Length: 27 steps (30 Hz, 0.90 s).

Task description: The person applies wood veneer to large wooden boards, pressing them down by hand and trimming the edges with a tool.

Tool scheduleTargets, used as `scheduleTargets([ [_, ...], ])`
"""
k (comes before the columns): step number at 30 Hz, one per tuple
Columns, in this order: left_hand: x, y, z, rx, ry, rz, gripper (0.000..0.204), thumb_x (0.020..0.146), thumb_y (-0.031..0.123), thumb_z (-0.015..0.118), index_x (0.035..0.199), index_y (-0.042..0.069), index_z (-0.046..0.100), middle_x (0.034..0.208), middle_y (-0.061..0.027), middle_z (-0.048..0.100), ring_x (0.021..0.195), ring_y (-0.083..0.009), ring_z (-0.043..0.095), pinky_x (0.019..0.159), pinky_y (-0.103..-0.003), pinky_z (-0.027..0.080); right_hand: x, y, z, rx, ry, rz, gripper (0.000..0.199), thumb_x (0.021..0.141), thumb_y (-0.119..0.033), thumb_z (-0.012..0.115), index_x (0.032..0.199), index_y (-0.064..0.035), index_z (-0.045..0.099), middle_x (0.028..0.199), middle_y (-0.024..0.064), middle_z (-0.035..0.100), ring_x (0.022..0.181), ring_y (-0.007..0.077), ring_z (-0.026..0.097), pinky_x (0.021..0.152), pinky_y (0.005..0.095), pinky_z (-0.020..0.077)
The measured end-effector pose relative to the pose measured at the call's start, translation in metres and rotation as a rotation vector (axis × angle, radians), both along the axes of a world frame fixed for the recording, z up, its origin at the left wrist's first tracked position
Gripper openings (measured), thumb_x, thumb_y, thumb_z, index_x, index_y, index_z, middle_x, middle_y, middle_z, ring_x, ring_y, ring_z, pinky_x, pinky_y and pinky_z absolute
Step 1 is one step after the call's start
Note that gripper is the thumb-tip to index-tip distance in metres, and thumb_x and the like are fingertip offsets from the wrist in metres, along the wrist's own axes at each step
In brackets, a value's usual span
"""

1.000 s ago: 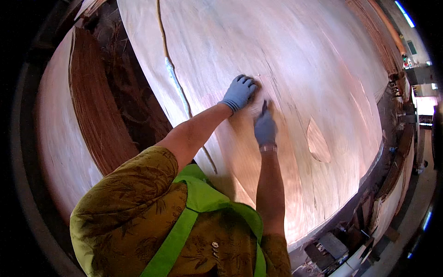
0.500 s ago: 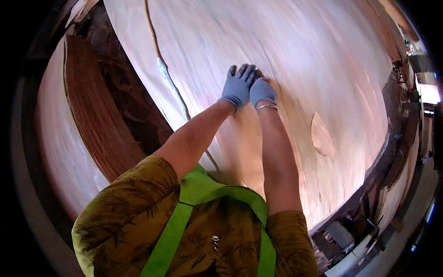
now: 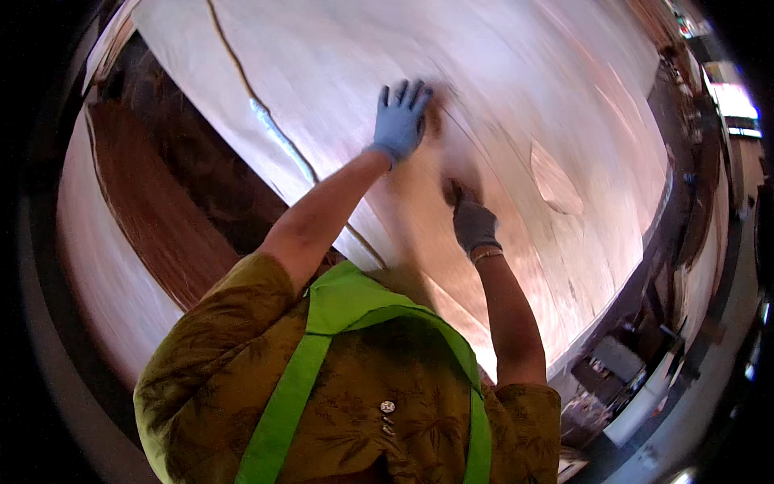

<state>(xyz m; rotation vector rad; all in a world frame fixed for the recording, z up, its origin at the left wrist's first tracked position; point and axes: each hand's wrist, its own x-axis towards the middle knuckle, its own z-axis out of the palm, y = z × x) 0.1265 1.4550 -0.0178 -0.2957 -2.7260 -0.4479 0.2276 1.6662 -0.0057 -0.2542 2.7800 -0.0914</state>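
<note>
Left hand [image 3: 401, 121], blue-gloved, lies flat with fingers spread on the pale veneer sheet [image 3: 516, 89], right of its long split [image 3: 266, 121]. Right hand [image 3: 472, 222], nearer the body, seems curled; blur hides any grip.

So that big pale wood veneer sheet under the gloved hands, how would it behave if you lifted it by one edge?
The veneer sheet looks very thin and wide, so it would probably flop and sag. A long split already runs through it, so it may tear further. The left hand lies flat on it and the right hand is on it too, which hints it shifts easily.
</note>
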Motion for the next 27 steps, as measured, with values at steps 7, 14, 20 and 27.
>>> scheduleTargets([
  [7, 0.057, 0.062, -0.004, 0.222, -0.361, -0.408, 0.051, 0.076, 0.008, 0.048, 0.127, 0.007, 0.042, 0.125, -0.0131, 0.047, 0.120, -0.0288, 0.040, 0.102, -0.043, 0.027, 0.006, 0.005, 0.001, -0.086, 0.062, -0.057, 0.022, 0.086, -0.016, 0.040, 0.098, -0.0072, 0.054, 0.082, 0.0188, 0.064, 0.074, 0.0354, 0.063, 0.062, 0.0482, 0.0488],
  [14, 0.063, 0.047, -0.018, -0.109, 0.011, -0.507, 0.048, 0.084, 0.016, 0.042, 0.131, 0.017, 0.040, 0.132, -0.0098, 0.042, 0.122, -0.0278, 0.038, 0.104, -0.044, 0.025, 0.124, 0.137, 0.015, -0.041, -0.037, -0.241, 0.022, 0.085, -0.017, 0.043, 0.101, -0.0135, 0.057, 0.076, 0.0140, 0.065, 0.068, 0.0325, 0.064, 0.054, 0.0461, 0.0480],
  [20, 0.122, 0.137, 0.006, -0.011, -0.006, -0.387, 0.056, 0.082, 0.022, 0.049, 0.135, 0.015, 0.033, 0.139, -0.0127, 0.033, 0.126, -0.0328, 0.031, 0.104, -0.046, 0.023, 0.167, 0.193, -0.002, 0.089, -0.066, -0.219, 0.017, 0.083, -0.015, 0.045, 0.088, -0.0095, 0.060, 0.070, 0.0128, 0.065, 0.065, 0.0291, 0.065, 0.051, 0.0448, 0.0474],
  [27, 0.208, 0.241, 0.006, -0.159, -0.068, -0.416, 0.056, 0.082, 0.025, 0.051, 0.135, 0.020, 0.034, 0.141, -0.0149, 0.027, 0.128, -0.0333, 0.027, 0.104, -0.050, 0.019, 0.205, 0.251, -0.009, -0.078, 0.028, -0.156, 0.018, 0.082, -0.013, 0.046, 0.094, -0.0103, 0.060, 0.071, 0.0118, 0.065, 0.062, 0.0279, 0.065, 0.048, 0.0439, 0.0467],
])
